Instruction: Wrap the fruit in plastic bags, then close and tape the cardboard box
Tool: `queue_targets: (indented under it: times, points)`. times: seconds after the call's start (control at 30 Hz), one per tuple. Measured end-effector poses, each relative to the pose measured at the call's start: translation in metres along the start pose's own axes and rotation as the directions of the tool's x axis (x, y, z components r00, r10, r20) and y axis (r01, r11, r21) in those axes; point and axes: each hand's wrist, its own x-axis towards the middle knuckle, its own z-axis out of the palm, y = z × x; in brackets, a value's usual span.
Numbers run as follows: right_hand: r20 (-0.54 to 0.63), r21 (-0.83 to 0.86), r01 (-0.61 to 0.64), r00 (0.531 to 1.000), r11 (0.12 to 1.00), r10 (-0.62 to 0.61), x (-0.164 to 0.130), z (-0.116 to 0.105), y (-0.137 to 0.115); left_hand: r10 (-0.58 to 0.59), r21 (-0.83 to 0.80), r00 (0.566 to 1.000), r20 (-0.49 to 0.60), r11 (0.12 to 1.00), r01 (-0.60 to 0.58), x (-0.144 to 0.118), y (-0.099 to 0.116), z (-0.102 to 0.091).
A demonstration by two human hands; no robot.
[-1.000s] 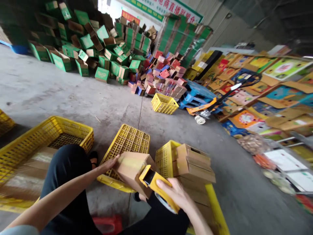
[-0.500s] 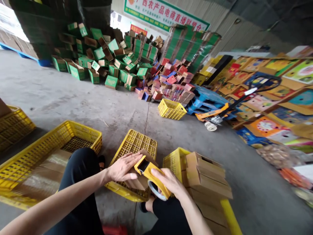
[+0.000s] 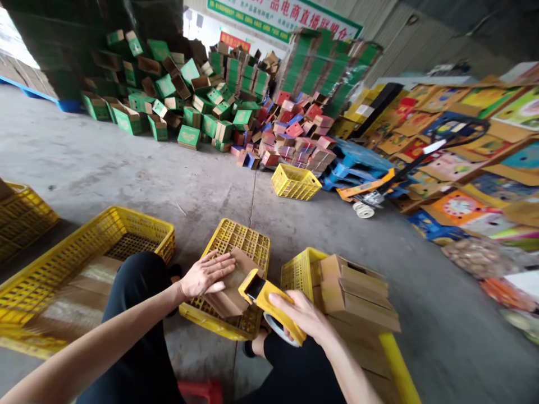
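A brown cardboard box (image 3: 229, 300) rests on an upturned yellow crate (image 3: 242, 238) between my knees. Across the box's left part lies my left hand (image 3: 206, 275), palm down with fingers stretched out. My right hand (image 3: 290, 311) is wrapped round a yellow tape dispenser (image 3: 269, 300). The dispenser's front end is at the right edge of the box; whether it touches the box is hard to tell. A roll of tape (image 3: 278, 328) shows under the dispenser, partly hidden by my fingers.
To my right, a yellow crate (image 3: 297, 275) holds brown cardboard boxes (image 3: 353, 292). On my left stands a long yellow crate (image 3: 147, 221) with taped boxes (image 3: 80, 292) inside. Farther off are another yellow crate (image 3: 296, 182), a pallet jack (image 3: 370, 193) and heaped green boxes (image 3: 189, 136).
The tape dispenser in my right hand has moved right, off the box's top. My left hand has shifted slightly left, and more of the box shows.
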Motion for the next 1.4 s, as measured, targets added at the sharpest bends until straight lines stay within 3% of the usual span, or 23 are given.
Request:
queue_targets:
  times: [0.17, 0.33, 0.47, 0.7, 0.87, 1.07, 1.4]
  points:
    - [-0.013, 0.019, -0.004, 1.0, 1.0, 0.004, 0.002, 0.0, 0.009, 0.002, 0.034, 0.999, 0.047, 0.999, -0.003, 0.001, 0.001, -0.012]
    - [-0.02, 0.004, -0.019, 1.0, 1.0, 0.019, 0.003, -0.003, 0.012, 0.016, 0.009, 0.997, 0.073, 1.0, -0.017, 0.027, 0.029, -0.026]
    - [-0.038, 0.003, -0.021, 0.999, 1.0, 0.022, 0.001, -0.002, 0.01, 0.111, -0.075, 0.979, 0.171, 0.992, -0.1, 0.038, 0.046, -0.027]
    - [-0.062, 0.044, -0.068, 0.996, 0.997, 0.071, 0.0, 0.002, 0.014, 0.149, -0.101, 0.961, 0.232, 0.987, -0.128, 0.032, 0.037, -0.022]
    - [-0.069, 0.012, -0.023, 0.997, 1.0, 0.024, -0.003, -0.002, 0.018, 0.173, -0.175, 0.961, 0.217, 0.975, -0.136, 0.038, 0.032, -0.024]
    - [-0.045, -0.009, -0.061, 0.997, 0.998, 0.06, -0.014, -0.013, 0.028, 0.155, -0.181, 0.966, 0.207, 0.976, -0.118, 0.036, 0.026, -0.021]
    - [-0.095, 0.06, -0.013, 0.995, 0.998, 0.019, -0.007, -0.006, 0.048, 0.152, -0.088, 0.949, 0.276, 0.987, -0.132, 0.037, 0.043, -0.022]
